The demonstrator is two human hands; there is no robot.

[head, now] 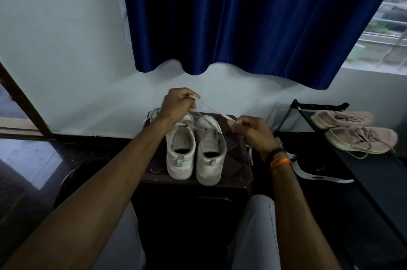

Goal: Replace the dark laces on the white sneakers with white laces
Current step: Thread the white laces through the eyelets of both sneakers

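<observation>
Two white sneakers stand side by side, heels toward me, on a dark stool [233, 166]: the left sneaker [180, 153] and the right sneaker [210, 157]. A white lace [211, 109] runs taut from the shoes' eyelet area up to my left hand [178, 103] and across to my right hand [253, 133]. Each hand pinches one end of it, above and beyond the shoes. Another loose pale lace [152, 115] lies at the stool's far left corner, partly hidden by my left hand.
A black shoe rack [352, 159] stands at the right with a pink pair of sneakers [361, 139] on top and a black-and-white shoe [312, 172] below. A blue curtain [242, 16] hangs behind. My knees flank the stool.
</observation>
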